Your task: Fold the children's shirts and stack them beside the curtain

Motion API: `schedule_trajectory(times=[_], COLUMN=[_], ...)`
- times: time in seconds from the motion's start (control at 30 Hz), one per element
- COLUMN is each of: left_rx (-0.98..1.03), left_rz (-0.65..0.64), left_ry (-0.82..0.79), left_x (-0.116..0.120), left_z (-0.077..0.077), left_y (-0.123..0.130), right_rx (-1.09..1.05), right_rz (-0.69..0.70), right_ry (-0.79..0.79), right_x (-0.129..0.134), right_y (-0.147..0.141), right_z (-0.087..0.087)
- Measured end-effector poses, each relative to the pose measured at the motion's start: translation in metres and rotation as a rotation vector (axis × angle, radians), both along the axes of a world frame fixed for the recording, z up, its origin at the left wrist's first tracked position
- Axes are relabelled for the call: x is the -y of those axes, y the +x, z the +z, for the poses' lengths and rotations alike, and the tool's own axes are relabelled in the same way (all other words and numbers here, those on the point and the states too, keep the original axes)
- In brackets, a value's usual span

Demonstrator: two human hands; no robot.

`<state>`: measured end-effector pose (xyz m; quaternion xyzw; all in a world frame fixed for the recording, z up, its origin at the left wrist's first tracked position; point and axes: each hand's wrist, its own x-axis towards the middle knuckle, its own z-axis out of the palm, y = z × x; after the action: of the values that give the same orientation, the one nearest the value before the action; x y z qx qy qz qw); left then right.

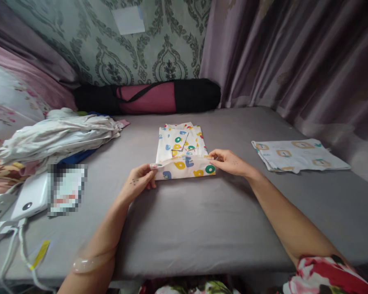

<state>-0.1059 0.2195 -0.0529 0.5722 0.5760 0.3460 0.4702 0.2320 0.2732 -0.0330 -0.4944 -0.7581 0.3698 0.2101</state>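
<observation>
A white child's shirt (190, 166) with colourful letter prints lies partly folded in the middle of the grey bed sheet (178, 228). Its sleeves are folded inward and the near edge is turned up as a flap. My left hand (138, 181) pinches the left corner of that flap between thumb and fingers. At the right corner, my right hand (228, 162) pinches the same flap. The collar end points away from me.
On the right lies a folded white printed garment (300, 155). A heap of clothes (61, 136) is at the left, near a white power bank (30, 196), cables (23, 245) and a blurred packet (67, 190). A black and maroon roll bag (147, 98) rests along the wall.
</observation>
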Motion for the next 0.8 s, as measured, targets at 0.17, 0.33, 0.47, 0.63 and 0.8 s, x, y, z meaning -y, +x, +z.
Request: schedule_trajectory(times=[0.17,0.33,0.47,0.63,0.8], left_rx=[0.124,-0.003,-0.198,-0.508,-0.597], left_rz=[0.128,0.100,0.104,0.142,-0.067], left_ry=[0.004,0.054,0.136,0.302,0.543], left_x=[-0.005,-0.009,-0.010,-0.008,-0.001], left_z=[-0.004,-0.014,-0.023,-0.019,-0.012], left_y=[0.005,-0.001,-0.009,-0.010,0.002], right_rx=[0.007,0.158,0.346,0.540,0.460], right_rz=[-0.132,-0.099,-0.070,-0.138,0.088], right_ry=[0.089,0.125,0.118,0.193,0.435], right_x=[-0.006,-0.002,0.003,0.013,0.025], right_y=[-0.004,-0.005,-0.004,-0.011,-0.035], right_z=[-0.022,-0.022,-0.015,-0.006,-0.009])
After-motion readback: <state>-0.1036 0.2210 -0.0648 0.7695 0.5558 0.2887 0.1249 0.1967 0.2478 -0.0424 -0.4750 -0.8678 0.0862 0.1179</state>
